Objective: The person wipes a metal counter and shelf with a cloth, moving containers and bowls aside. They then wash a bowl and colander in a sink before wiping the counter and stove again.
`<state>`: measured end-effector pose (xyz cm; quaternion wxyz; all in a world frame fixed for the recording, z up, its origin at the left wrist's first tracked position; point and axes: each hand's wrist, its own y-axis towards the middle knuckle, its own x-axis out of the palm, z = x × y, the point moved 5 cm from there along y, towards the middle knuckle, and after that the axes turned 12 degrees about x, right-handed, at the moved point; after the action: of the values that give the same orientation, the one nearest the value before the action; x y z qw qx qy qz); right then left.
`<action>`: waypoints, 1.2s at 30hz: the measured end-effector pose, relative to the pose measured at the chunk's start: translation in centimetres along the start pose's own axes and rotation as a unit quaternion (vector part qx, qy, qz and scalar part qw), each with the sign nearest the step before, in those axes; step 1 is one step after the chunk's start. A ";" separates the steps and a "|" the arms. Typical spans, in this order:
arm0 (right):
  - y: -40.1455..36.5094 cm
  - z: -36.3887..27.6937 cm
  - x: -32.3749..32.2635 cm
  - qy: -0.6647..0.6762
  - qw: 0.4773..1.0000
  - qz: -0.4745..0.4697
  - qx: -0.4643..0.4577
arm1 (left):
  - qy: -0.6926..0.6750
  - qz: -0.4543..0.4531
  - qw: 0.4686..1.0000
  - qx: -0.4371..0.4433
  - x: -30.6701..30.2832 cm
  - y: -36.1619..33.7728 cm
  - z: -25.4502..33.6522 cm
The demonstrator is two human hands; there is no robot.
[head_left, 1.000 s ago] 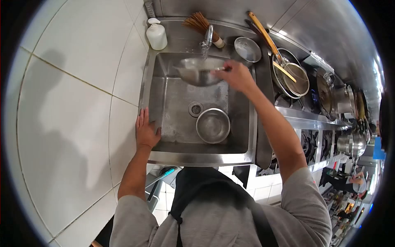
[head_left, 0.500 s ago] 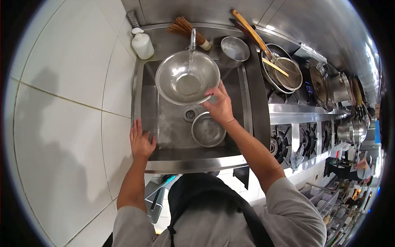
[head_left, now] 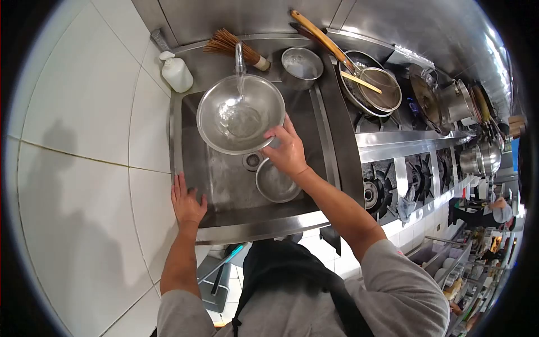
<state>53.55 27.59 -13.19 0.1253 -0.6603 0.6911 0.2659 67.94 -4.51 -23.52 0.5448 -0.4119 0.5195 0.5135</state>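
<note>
My right hand (head_left: pixel 287 150) grips the lower right rim of a large metal mixing bowl (head_left: pixel 216 132), thumb on the inside. The bowl is held over the sink (head_left: pixel 224 185), under the tap (head_left: pixel 240 59), and water runs from the tap into it. Water lies in the bottom of the bowl. Below it, a smaller metal bowl (head_left: pixel 275 185) rests on the sink floor, beside the drain (head_left: pixel 252 162) and partly covered by my right hand. My left hand (head_left: pixel 188 203) lies on the sink's left edge near the front corner, fingers stretched out and holding nothing.
Behind the sink stand a white pump bottle (head_left: pixel 177 74), a bristle brush (head_left: pixel 236 49) and another metal bowl (head_left: pixel 302 64). To the right are a wok with a strainer (head_left: pixel 379 90), gas burners (head_left: pixel 376 191) and several pots. A tiled wall (head_left: pixel 78 112) borders the left.
The whole view has shifted slightly, so the sink area appears farther left. My right hand still holds the mixing bowl under the running water, and my left hand stays on the sink edge.
</note>
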 end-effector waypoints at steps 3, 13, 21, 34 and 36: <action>0.2 -0.3 -0.4 -0.003 1.000 0.003 0.002 | 0.005 -0.010 1.000 -0.007 0.0 -0.2 -0.1; 0.7 -1.9 -1.5 -0.027 0.997 0.055 -0.039 | 0.004 -0.007 1.000 -0.002 0.2 -0.4 -0.3; -3.3 -0.6 -3.4 -0.031 0.998 -0.045 0.032 | -0.016 0.003 1.000 -0.009 0.3 -0.5 -0.7; 7.1 -4.6 -3.6 -0.191 0.963 -0.159 0.101 | -0.038 0.017 0.999 0.006 -0.6 -0.8 -0.6; 9.1 -8.4 -4.7 -0.207 0.963 -0.138 0.103 | -0.037 0.022 0.999 0.004 -0.8 -0.8 -0.6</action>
<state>46.60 26.95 -1.99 0.3686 -0.6630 0.5761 0.3043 68.73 -5.27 -22.90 0.5537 -0.3791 0.5097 0.5384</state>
